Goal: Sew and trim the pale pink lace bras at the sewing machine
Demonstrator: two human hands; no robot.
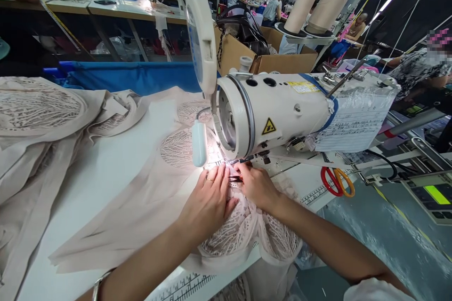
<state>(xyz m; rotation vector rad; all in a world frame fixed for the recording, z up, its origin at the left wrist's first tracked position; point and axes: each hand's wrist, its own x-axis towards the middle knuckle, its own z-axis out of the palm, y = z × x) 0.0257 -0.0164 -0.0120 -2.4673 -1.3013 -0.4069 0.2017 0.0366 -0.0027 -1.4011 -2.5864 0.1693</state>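
Observation:
My left hand lies flat with fingers stretched forward on a pale pink lace garment, just in front of the sewing machine's lit needle area. My right hand is closed beside it, its fingers curled near the presser foot. From under those fingers a small dark pointed tool, apparently thread snips, sticks out toward my left hand. The white sewing machine stands over the cloth. Lace cups and smooth fabric spread left of the needle and hang over the table's front edge. The needle tip is hidden by glare and my fingers.
More pale garments lie on the left of the white table. Red and orange-handled scissors hang at the right, near a control panel. Behind stand a cardboard box, thread cones and a blue cloth bin. Other people work farther off.

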